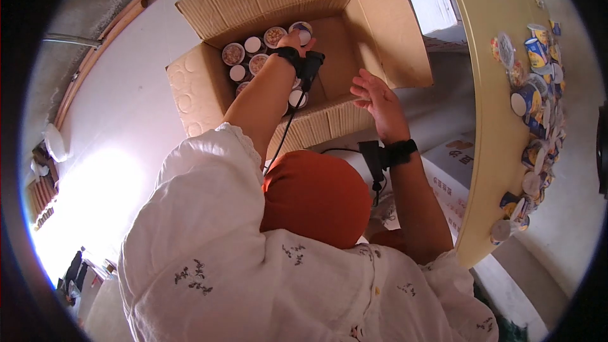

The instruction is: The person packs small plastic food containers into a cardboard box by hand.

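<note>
The left hand [292, 42] is at a cup [304, 36] (whether grasping, I cannot tell). To its right, the right hand [380, 100] hangs released.

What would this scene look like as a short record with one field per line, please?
Left hand: inside the box, fingers at a cup; grip unclear
Left hand's point
Right hand: palm open, fingers parted, nothing visible in it, near the box's right side
Box: cardboard, flaps open
Cups in box: grouped toward its left, some white on top, others showing pinkish contents
Table: at right, bearing many blue-and-yellow cups
</note>
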Action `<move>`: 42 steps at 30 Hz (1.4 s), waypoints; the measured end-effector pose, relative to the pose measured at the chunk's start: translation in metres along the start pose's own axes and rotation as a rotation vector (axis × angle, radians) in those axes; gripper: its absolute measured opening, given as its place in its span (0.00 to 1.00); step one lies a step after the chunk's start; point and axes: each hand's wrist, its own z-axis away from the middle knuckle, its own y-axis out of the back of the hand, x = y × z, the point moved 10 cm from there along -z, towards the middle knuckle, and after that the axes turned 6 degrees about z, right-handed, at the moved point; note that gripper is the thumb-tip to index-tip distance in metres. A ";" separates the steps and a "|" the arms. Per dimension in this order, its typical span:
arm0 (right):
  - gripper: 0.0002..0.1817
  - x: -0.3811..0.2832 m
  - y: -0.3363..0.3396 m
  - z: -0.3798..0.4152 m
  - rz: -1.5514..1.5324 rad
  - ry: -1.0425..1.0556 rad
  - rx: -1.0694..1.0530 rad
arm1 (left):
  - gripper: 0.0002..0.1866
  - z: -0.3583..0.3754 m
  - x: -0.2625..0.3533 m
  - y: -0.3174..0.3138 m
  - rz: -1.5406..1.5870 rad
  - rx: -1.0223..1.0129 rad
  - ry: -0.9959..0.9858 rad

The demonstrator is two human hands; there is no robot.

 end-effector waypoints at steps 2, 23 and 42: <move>0.33 -0.001 -0.001 0.001 0.003 0.009 -0.003 | 0.16 0.022 0.067 -0.020 0.155 0.062 0.204; 0.32 -0.010 0.009 0.009 0.081 0.037 0.048 | 0.27 0.079 0.199 -0.019 -0.740 -0.160 0.277; 0.23 -0.116 0.059 0.118 -0.043 0.454 0.170 | 0.14 0.198 0.480 -0.105 0.637 -0.310 0.357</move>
